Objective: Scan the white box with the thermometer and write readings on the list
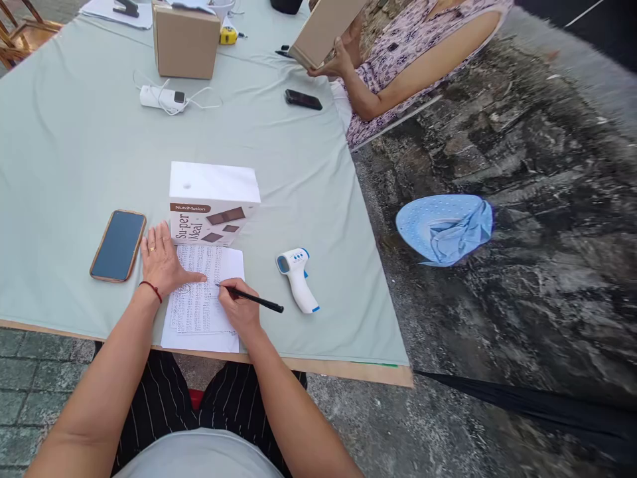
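Note:
Sheets of paper (202,342) covered in rows of small handwriting lie near the table's front edge. My left hand (163,260) is spread flat on their left side, thumb stretched over the writing. In my right hand (241,307) is a slim black pen (261,301), its tip at the written rows. A white box (213,182) marked "Super Meal" stands upright just behind the papers. To the left of my left hand lies a smartphone (118,245) with a brown case. A white and blue infrared thermometer (299,280) rests to the right of my right hand.
The table has a pale green cloth (74,166). Farther back are a cardboard box (185,46), a white device with cable (162,99), a black phone (303,99) and a yellow tape measure (228,35). At the far right edge, another person (398,73) holds a cardboard piece (326,30).

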A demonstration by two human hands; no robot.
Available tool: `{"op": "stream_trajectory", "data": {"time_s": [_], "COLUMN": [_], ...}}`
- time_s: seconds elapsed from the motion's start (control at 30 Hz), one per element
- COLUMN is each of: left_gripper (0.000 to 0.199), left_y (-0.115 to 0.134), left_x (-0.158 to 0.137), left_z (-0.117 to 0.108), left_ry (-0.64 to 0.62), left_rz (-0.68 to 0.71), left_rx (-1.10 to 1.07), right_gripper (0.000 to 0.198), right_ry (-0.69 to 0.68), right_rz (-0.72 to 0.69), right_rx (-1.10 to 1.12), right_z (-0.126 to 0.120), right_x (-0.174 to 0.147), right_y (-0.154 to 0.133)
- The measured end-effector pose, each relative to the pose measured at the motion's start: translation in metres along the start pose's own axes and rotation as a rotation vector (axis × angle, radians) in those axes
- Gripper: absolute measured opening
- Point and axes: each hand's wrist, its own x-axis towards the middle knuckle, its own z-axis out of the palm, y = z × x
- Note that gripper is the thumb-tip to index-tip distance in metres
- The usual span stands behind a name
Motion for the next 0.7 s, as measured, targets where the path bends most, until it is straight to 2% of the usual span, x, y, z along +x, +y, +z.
{"op": "stream_trajectory", "data": {"time_s": [0.7], "left_gripper": [0.153], "left_y": [-0.0016], "left_x": [-0.0001], "left_z": [0.0018], "left_ry": [0.004], "left_rz": [0.009], "left_rx": [-0.028], "right_gripper": [0.013], "right_ry": [-0.019], "right_rz": [-0.009], "right_rx": [-0.038], "right_z": [-0.0016], "right_x": [0.0007], "right_y": [0.002]}}
